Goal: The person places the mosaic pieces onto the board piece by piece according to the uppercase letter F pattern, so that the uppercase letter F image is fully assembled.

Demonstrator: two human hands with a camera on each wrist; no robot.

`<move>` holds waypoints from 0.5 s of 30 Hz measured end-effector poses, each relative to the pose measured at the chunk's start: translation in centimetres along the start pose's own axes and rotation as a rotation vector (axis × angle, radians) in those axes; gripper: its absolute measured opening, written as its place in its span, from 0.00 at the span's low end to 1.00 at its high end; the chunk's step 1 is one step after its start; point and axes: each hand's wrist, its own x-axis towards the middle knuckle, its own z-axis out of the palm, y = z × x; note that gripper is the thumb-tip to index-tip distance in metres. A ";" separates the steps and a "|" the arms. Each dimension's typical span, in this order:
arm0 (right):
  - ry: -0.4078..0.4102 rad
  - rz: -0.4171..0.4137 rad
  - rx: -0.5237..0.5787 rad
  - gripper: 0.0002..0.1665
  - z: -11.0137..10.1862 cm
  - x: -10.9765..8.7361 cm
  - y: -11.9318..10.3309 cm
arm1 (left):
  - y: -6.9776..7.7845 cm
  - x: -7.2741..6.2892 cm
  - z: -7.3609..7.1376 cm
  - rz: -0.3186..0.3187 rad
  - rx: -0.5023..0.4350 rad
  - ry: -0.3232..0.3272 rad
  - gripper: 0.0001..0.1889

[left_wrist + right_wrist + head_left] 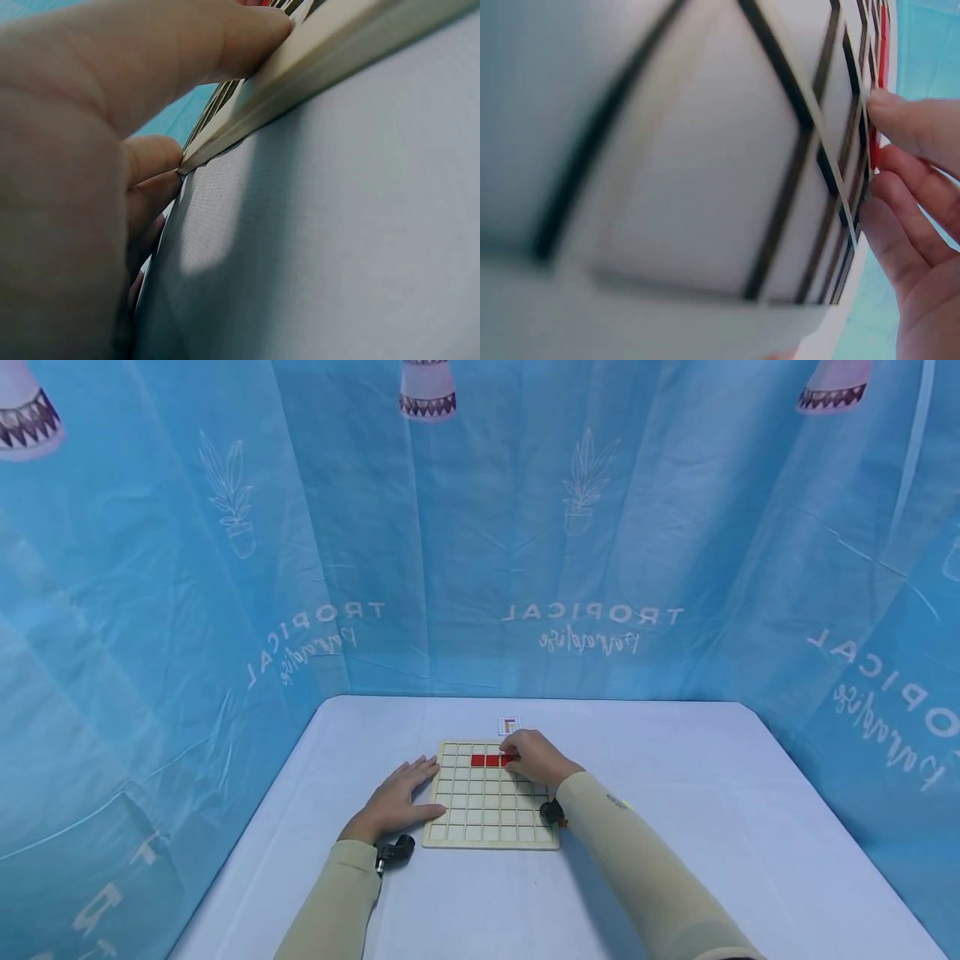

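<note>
A pale wooden grid board (480, 835) lies on the white table, with red square tiles (477, 761) in a row near its far edge. My right hand (536, 758) is over the board's far right part, at the right end of that row. Its thumb and fingers pinch a red tile (876, 154), seen nearly edge-on in the right wrist view and partly hidden by the fingers. At the board's left edge rests my left hand (397, 800), fingers extended. Its thumb (255, 37) lies on the rim, and other fingertips touch the side.
A small card (509, 726) with a coloured grid pattern lies just beyond the board. Something orange (564, 823) shows beside the board's right edge, mostly hidden by the right sleeve. Blue printed curtains (480, 568) hang around the white table (675, 760).
</note>
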 end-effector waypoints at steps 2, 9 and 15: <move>-0.005 0.016 0.010 0.22 -0.5 -0.3 0.0 | 0.1 0.0 0.0 0.005 0.000 0.002 0.50; 0.016 0.070 0.039 0.22 -2.8 -1.8 1.4 | 0.1 0.1 0.2 0.009 0.028 0.004 0.49; 0.037 0.188 0.040 0.21 -4.3 -3.5 3.6 | 0.1 -0.1 0.1 0.009 0.016 0.001 0.50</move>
